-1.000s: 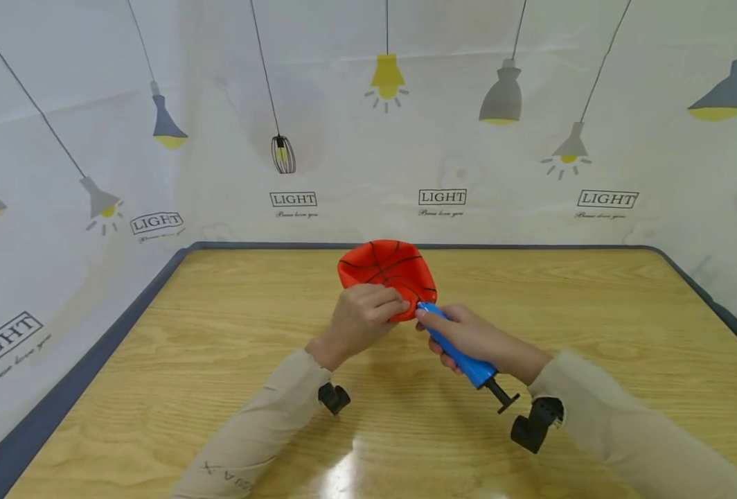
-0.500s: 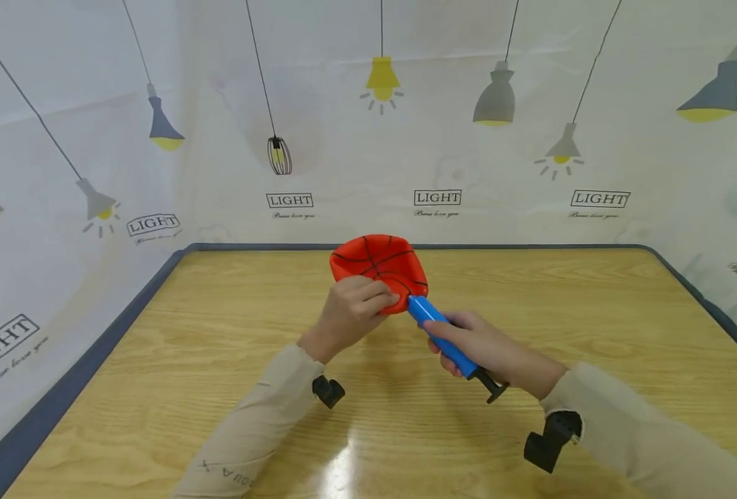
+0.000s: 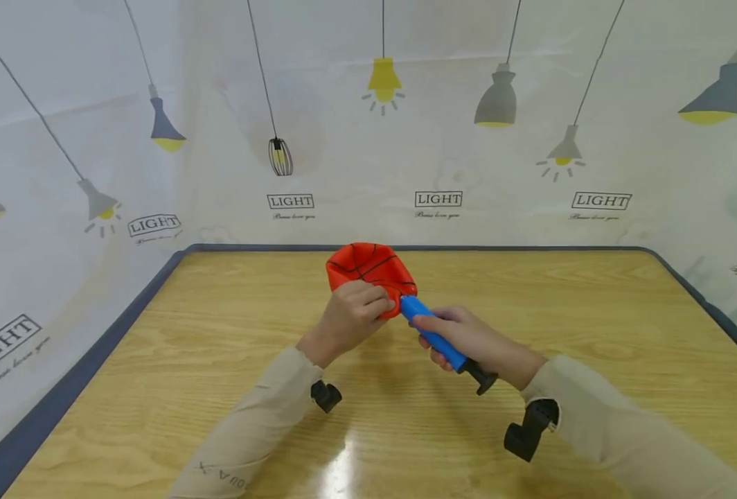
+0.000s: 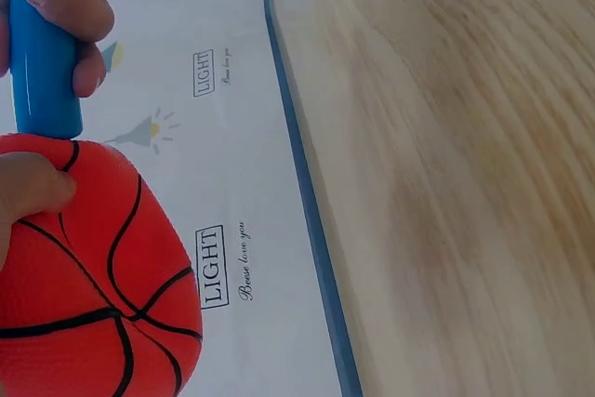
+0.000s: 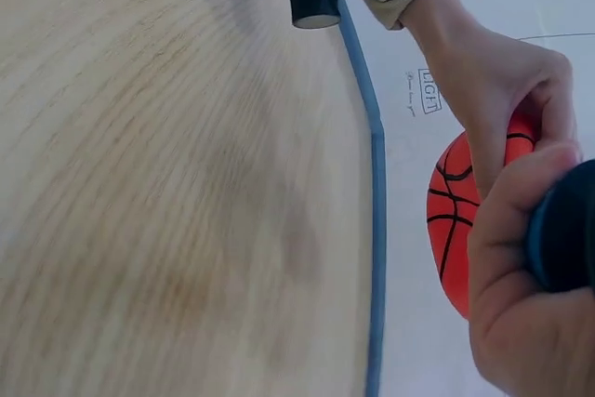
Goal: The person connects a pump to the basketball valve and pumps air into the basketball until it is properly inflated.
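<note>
1. The red ball (image 3: 368, 262) with black seams is just above the centre of the head view, held up in front of the far part of the wooden counter (image 3: 219, 339).
2. The left hand (image 3: 351, 315), at the ball's lower left, pinches its near edge. The fingers are curled in on the red skin, and in the left wrist view the thumb presses near the ball's top edge.
3. The right hand (image 3: 471, 339), right of centre, has its fingers wrapped round the blue pump (image 3: 433, 331), which slants from the ball down towards the lower right.
4. The pump's front end meets the ball's edge right beside the left hand's fingertips. No needle or valve shows there, so whether one is fully seated I cannot tell.
5. The black handle (image 3: 483, 380) at the pump's lower end has no hand on it, and only a short piece of rod shows.
6. As for progress, bringing pump and ball together looks done, or nearly so. The ball's face is caved in and its outline uneven, so I judge it to be short of air, with most or all of the filling left.
</note>
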`<state>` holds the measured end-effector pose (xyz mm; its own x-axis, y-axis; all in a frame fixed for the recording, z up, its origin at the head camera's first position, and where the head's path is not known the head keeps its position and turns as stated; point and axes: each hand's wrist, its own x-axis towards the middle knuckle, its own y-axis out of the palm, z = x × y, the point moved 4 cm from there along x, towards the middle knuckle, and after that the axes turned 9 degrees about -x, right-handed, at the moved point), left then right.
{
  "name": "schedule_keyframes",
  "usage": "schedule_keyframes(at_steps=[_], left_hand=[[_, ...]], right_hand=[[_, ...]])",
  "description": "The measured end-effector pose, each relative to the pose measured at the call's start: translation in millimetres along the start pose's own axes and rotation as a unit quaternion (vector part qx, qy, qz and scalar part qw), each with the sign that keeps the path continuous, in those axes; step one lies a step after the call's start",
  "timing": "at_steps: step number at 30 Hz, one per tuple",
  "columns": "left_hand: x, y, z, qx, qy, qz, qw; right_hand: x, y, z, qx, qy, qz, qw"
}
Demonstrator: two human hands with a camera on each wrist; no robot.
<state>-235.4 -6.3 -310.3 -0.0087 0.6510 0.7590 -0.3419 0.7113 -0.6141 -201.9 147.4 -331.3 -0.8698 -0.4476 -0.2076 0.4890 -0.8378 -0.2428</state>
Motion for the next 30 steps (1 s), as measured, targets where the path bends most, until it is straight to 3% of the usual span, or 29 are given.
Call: schedule_keyframes(at_steps=[7,14,24,30], left_hand=[[-2.6,-0.3,0.4,0.005,-0.012,-0.001,0.9999],[-3.6,0.7,1.8,-0.003,-0.014,-0.002,0.9999],[-4.1,2.8,4.8,0.046,0.01,-0.022,0.9987],[-6.4,1.2,8.9,0.062,0.028,-0.024,0.9974]], right_hand=[[4,2,3,-0.077,-0.028,-0.024,0.996],[1,-1,-1,-0.063,-0.014,-0.021,0.998],[-5,-3,2,-0.033,-0.007,0.015,0.999],[-16,-9,5,-0.011,-0.011,0.012,1.0]])
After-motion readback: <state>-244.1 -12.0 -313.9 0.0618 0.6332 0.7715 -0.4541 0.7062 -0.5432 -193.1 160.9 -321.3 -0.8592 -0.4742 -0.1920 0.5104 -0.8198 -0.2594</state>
